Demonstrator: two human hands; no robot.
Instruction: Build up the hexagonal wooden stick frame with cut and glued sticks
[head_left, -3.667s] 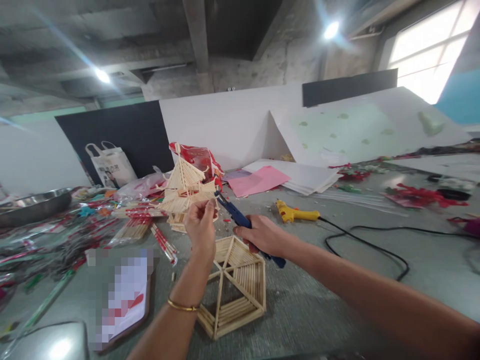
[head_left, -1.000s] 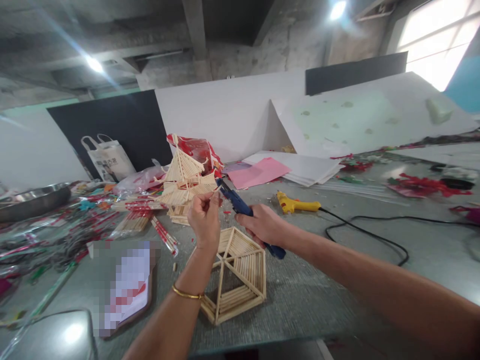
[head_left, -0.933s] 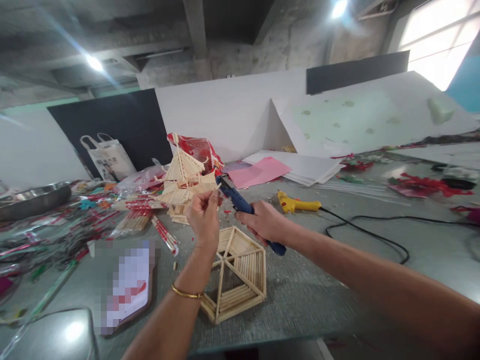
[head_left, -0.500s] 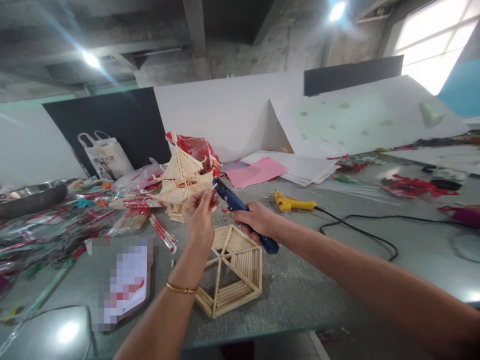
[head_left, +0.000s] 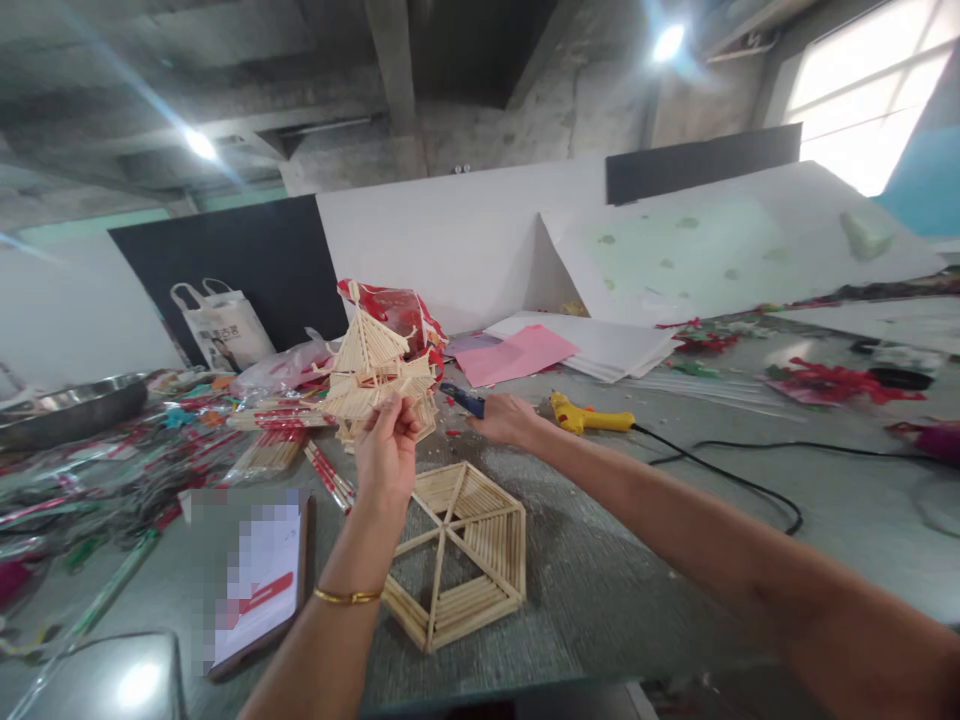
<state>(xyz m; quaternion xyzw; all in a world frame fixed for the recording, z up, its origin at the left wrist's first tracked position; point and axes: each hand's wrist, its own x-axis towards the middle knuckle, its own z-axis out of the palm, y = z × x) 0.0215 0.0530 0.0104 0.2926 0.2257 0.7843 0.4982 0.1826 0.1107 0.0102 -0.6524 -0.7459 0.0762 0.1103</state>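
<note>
My left hand [head_left: 386, 452] is raised above the table, its fingers pinched on a short wooden stick, just in front of the stick-built pagoda model [head_left: 369, 370]. My right hand [head_left: 507, 418] is stretched out farther back and lies low on the table, closed round the handle of a blue tool [head_left: 460, 397] whose tip points left. Below both hands a flat hexagonal panel of wooden sticks [head_left: 459, 552] lies on the grey table [head_left: 615, 600].
A yellow glue gun [head_left: 589, 419] with a black cord [head_left: 720, 475] lies right of my right hand. Bundles of sticks and red wrappers [head_left: 277, 450] clutter the left. A phone [head_left: 259, 580] lies front left, pink paper [head_left: 517, 355] and white boards at the back.
My right hand has moved away from my left hand, carrying the blue tool down to the table farther back. My left hand stays raised with the stick.
</note>
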